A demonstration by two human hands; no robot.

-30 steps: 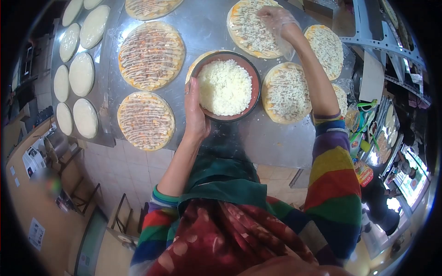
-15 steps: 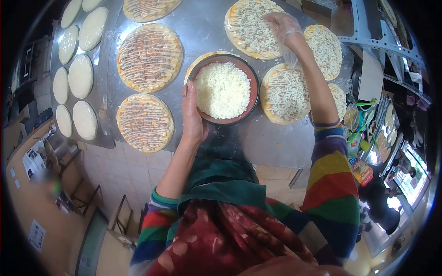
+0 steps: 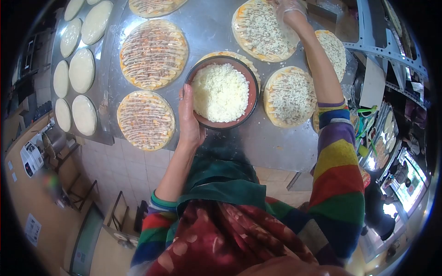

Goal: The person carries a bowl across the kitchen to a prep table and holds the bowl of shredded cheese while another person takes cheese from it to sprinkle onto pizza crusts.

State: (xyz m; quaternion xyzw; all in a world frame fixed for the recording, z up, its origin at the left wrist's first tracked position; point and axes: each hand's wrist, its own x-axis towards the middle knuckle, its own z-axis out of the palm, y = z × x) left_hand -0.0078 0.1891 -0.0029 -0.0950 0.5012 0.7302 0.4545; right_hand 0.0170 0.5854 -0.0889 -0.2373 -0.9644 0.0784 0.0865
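My left hand [image 3: 189, 122] grips the rim and side of a round dark bowl [image 3: 254, 99], thumb over the edge. Inside the bowl lies a heap of white grated cheese [image 3: 220, 92]. Part of a pizza shows behind and beneath it. My right hand [image 3: 291, 10], in a clear loose plastic glove, is over the far edge of a cheese-strewn pizza [image 3: 262, 32] at the top. Its fingers are blurred and partly beyond the frame edge, so their grip is unclear. Nearer me, beside the bowl, is another pizza [image 3: 289, 99] with cheese on it.
Left of the bowl, pizzas with sauce stripes [image 3: 154, 54] lie on the metal table [image 3: 267, 142]. Plain dough rounds [image 3: 82, 70] sit farther left. Another cheese-covered pizza [image 3: 332, 53] is right of my forearm. A perforated metal shelf frame [image 3: 386, 51] stands at the right.
My right hand has moved up and slightly right, toward the far edge of the top pizza. My left hand still holds the bowl in nearly the same place. The view has shifted slightly.
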